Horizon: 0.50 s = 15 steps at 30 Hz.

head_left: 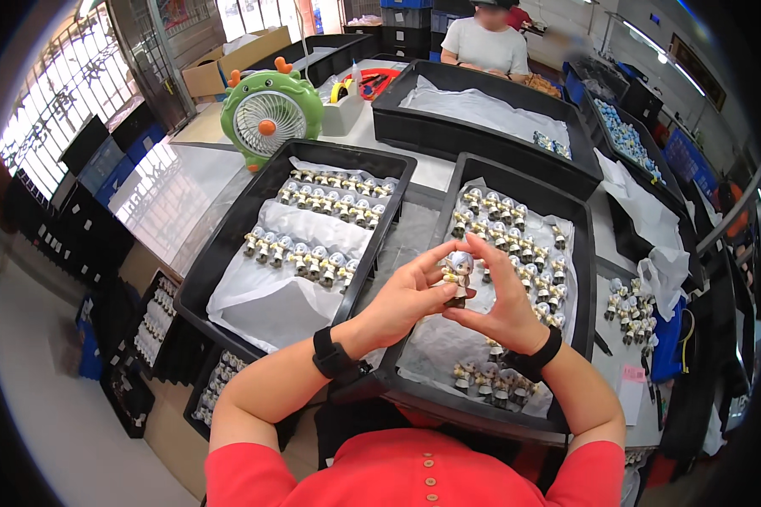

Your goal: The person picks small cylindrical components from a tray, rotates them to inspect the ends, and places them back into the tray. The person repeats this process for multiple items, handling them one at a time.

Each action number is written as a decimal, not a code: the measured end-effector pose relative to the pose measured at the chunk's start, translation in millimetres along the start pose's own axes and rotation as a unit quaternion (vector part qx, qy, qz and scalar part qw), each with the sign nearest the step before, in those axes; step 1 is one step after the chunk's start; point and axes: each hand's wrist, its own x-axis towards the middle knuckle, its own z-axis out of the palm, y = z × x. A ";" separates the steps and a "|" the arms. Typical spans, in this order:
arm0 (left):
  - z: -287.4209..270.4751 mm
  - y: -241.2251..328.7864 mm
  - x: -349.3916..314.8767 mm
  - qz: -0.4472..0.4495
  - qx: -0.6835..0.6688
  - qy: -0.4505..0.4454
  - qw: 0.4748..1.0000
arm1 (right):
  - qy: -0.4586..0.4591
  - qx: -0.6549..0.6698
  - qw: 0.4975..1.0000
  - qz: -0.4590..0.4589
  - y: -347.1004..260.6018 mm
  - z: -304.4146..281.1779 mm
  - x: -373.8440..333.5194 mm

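A small white-haired figurine (457,275) in a pale outfit is held upright over the right tray. My left hand (403,296) grips it from the left, thumb across its lower front. Around its other side curves my right hand (509,296), with fingertips meeting near the head and the thumb near the base; whether these fingers press on it is hard to see. Below my hands, the right black tray (590,279) holds several rows of like figurines on white sheeting. The left black tray (199,275) carries more rows, with white sheeting (262,304) bare at its near end.
A green fan (271,114) stands behind the left tray. Farther back is a large black bin (482,152) with white lining. Loose figurines (632,308) lie at the right beside a blue pouch (670,342). A person (486,42) sits across the table.
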 end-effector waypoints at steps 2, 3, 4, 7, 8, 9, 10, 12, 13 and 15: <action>1.2 0.1 0.5 0.004 0.003 0.003 1.000 | 0.006 -0.006 1.000 0.003 1.6 0.4 -1.4; 1.5 0.0 0.8 0.006 0.004 0.005 1.000 | 0.008 -0.006 1.000 0.003 1.8 0.3 -1.7; 1.2 -0.3 1.2 0.003 -0.001 0.004 1.000 | 0.010 -0.006 1.000 0.002 1.9 0.1 -2.1; -1.0 -1.1 1.0 0.000 -0.021 0.002 1.000 | 0.003 -0.004 1.000 0.009 3.6 0.3 -3.3; -0.8 -1.6 1.1 0.002 -0.031 -0.001 1.000 | 0.000 -0.004 1.000 0.012 4.1 -0.2 -3.9; -0.6 -1.7 1.3 0.004 -0.040 -0.004 0.999 | 0.000 -0.001 1.000 0.015 3.9 -0.5 -4.3; -0.1 -1.0 1.4 0.004 -0.039 -0.008 0.999 | 0.001 0.001 1.000 0.018 3.5 -0.7 -4.5; 1.7 1.1 0.9 0.005 -0.037 -0.016 0.999 | 0.003 0.007 1.000 0.019 2.7 -0.9 -4.7; 2.0 1.5 0.9 0.005 -0.040 -0.019 0.999 | 0.006 0.009 1.000 0.018 2.5 -1.0 -4.7; 2.3 1.6 1.2 0.003 -0.045 -0.027 0.999 | 0.007 0.015 1.000 0.020 2.0 -1.3 -4.9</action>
